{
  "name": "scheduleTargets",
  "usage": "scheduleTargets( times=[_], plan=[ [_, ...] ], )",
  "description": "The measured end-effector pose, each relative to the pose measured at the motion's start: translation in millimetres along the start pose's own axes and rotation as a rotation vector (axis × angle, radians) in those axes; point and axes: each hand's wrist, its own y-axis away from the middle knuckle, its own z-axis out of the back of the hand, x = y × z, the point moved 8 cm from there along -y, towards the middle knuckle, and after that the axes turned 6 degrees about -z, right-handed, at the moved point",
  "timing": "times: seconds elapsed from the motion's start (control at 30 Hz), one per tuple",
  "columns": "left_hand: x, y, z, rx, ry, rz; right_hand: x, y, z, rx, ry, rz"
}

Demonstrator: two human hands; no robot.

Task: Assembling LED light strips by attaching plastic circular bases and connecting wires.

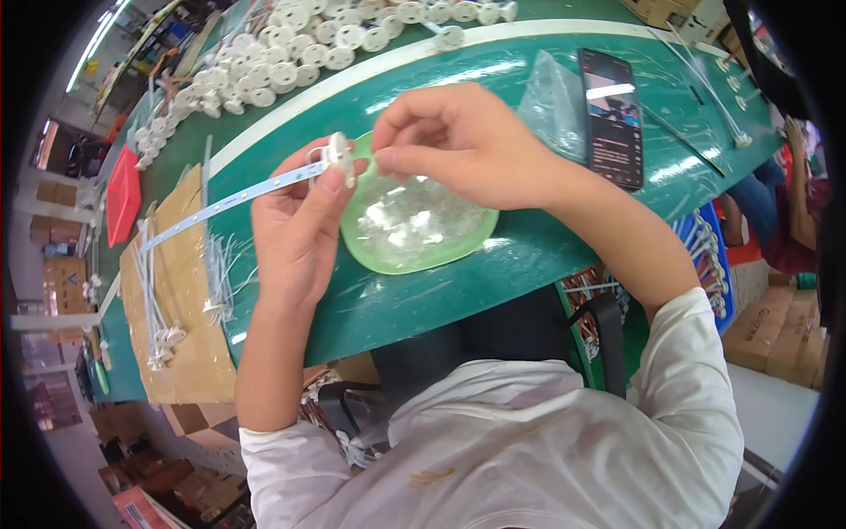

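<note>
My left hand [298,207] is closed around a round white end cap [337,159], with the thumb on its near side. From that cap a narrow pale-blue LED strip [233,199] runs out to the left. Just right of the cap, my right hand [454,141] has thumb and index finger pinched together; what they hold, if anything, is too small to make out. Below the right hand stands a light-green bowl [388,267] filled with small clear plastic pieces [419,220].
Many white-capped parts [291,57] are heaped along the far side. Cardboard [181,291] with several strips lies left, beside a red tray [123,196]. A phone [612,119] and a clear plastic bag [553,104] lie right. Another person [797,189] is at the far right.
</note>
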Motion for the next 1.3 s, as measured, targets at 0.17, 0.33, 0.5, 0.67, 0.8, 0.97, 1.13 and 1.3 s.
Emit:
scheduleTargets(
  times=[0.17,0.33,0.5,0.67,0.8,0.97,1.13,1.3],
  plan=[
    [-1.8,0.8,5.3,-0.026,-0.059,-0.004,-3.4,-1.8,-1.2,0.008,0.180,0.026],
    [0.8,0.3,5.8,-0.016,-0.049,-0.001,14.6,5.1,5.9,-0.129,0.164,0.179],
    [0.8,-1.0,1.1,0.011,-0.039,-0.011,17.1,6.4,9.6,-0.190,0.197,0.280],
    [2.7,0.6,5.7,0.019,0.043,-0.007,20.2,8.4,-1.8,-0.130,0.228,0.288],
    [1.1,-1.1,-6.5,0.072,0.153,0.050,22.3,12.5,-0.1,-0.151,0.168,0.266],
    [-1.5,1.5,-5.1,0.054,0.158,0.052,19.7,11.6,-1.0,-0.143,0.107,0.230],
    [0.0,2.1,-2.0,0.027,0.116,0.058,21.7,11.6,0.0,-0.154,0.130,0.255],
    [4.5,0.6,-2.8,0.028,0.114,0.058,22.1,14.6,1.5,-0.171,0.180,0.250]
  ],
)
